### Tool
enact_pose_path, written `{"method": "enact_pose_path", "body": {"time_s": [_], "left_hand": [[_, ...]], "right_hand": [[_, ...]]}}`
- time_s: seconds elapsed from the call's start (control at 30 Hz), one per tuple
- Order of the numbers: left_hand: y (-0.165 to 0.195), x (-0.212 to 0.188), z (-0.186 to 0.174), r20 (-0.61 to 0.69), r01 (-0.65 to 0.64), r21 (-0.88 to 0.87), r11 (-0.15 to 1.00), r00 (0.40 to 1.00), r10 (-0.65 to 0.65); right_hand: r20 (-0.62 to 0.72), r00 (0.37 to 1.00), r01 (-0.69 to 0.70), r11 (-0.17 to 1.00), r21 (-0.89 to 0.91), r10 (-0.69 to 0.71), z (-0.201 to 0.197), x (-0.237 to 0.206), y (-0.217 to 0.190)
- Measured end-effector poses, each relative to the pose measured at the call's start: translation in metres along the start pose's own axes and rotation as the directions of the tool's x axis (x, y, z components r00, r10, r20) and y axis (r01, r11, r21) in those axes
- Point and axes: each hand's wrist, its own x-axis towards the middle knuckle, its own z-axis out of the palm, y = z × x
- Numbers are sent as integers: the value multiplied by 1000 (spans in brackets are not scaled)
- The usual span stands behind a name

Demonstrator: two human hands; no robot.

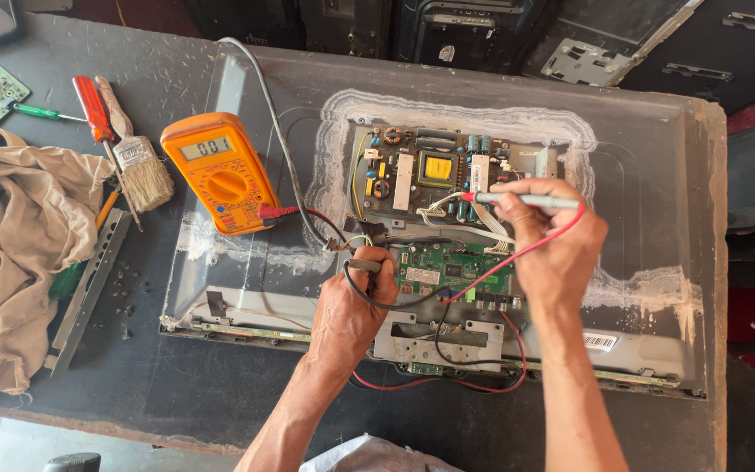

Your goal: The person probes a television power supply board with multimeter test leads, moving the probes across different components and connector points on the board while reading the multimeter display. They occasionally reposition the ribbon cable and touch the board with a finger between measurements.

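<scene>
While right hand (552,240) holds red probe (526,200) | left hand (351,301) holds black probe (364,264)

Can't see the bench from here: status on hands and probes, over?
Left hand grips black probe at green board. Right hand holds red probe on power board. Orange multimeter on panel's left. Leads loop over boards, nothing blocking.

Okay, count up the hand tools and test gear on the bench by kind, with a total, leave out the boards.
Multimeter: 1
Test probes: 2, one in the left hand, one in the right hand
Screwdrivers: 3, red, green, and a green handle beside the cloth
Paintbrush: 1
Total: 7
</scene>
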Motion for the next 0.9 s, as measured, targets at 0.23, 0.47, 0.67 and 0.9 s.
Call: {"method": "enact_pose_path", "body": {"time_s": [0.23,0.47,0.67,0.9], "left_hand": [[1,0,0,-8,3,5,1000,1000,-3],[2,0,0,1,9,3,1000,1000,-9],[1,0,1,14,31,4,1000,999,-31],[1,0,1,15,27,8,1000,1000,-27]], "right_hand": [[105,993,62,992,-112,-50,-18,0,-6],[76,996,42,995,-85,-36,-27,-8,-4],[60,997,45,991,-124,-38,-30,-10,0],[41,998,53,991,-125,-48,-33,-12,3]]}}
